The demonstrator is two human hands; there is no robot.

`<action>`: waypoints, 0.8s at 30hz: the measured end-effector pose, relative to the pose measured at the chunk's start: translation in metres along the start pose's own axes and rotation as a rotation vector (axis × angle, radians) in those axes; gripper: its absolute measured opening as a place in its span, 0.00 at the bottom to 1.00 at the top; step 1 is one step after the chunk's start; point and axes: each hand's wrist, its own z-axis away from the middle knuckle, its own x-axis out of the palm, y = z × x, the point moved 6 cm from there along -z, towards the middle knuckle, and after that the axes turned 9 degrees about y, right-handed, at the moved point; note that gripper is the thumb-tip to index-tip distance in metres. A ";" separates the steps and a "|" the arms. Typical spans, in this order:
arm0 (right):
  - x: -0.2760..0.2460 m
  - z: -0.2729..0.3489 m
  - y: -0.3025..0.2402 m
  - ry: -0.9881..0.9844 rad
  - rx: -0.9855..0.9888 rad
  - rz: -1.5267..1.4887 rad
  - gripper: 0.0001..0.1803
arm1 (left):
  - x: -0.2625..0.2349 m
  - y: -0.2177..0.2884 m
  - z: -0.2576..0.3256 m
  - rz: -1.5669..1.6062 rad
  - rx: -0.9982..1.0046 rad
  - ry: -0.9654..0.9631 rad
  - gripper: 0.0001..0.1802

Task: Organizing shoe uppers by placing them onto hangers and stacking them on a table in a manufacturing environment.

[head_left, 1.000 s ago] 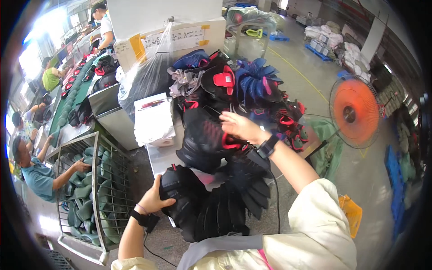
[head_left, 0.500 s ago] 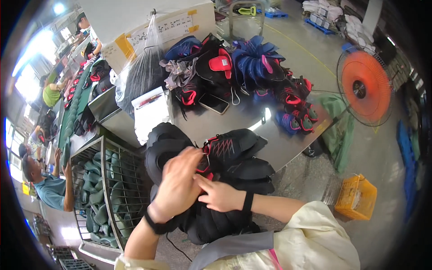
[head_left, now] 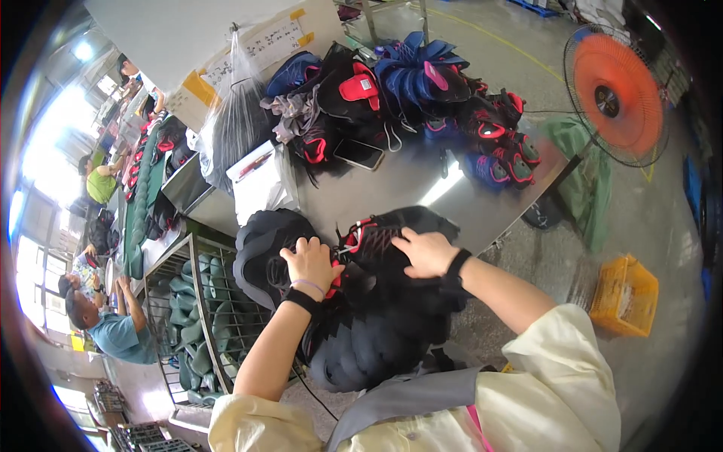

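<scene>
Black shoe uppers point(head_left: 354, 354) lie in a fanned, overlapping pile in front of me, on and over the table's near edge. My left hand point(head_left: 311, 265) is bent over the dark uppers on the left side, its thumb by a red lining. My right hand point(head_left: 427, 254) grips a black shoe upper with red lacing point(head_left: 376, 239), thumb and forefinger on its side; the other fingers are partly hidden. Parts of the black uppers around this hand are smeared by motion. Left of my left hand stands another curved stack of black uppers point(head_left: 263, 245).
A steel table point(head_left: 361, 196) holds a phone point(head_left: 359, 154), a paper pad point(head_left: 263, 181), and blue uppers point(head_left: 422, 75). An orange fan point(head_left: 614, 94) and yellow crate point(head_left: 623, 297) stand right. Left are a wire cage point(head_left: 203, 316) of green shoe lasts and a co-worker point(head_left: 120, 331).
My hands were close together over the red-lined upper; now they are apart, the right one moved right onto the laced upper. The whole view has shifted slightly.
</scene>
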 end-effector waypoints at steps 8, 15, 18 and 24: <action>-0.002 0.041 -0.036 -0.021 0.008 -0.026 0.41 | 0.052 0.040 -0.004 0.117 0.168 -0.009 0.16; -0.005 0.060 -0.030 -0.155 -0.082 -0.192 0.40 | 0.037 0.033 -0.006 0.132 0.071 -0.064 0.13; -0.007 0.058 -0.039 -0.206 -0.067 -0.211 0.41 | 0.056 0.031 -0.003 0.129 0.093 0.156 0.07; -0.021 0.027 -0.063 -0.031 -0.149 -0.037 0.38 | 0.037 0.035 0.013 0.349 0.123 0.257 0.04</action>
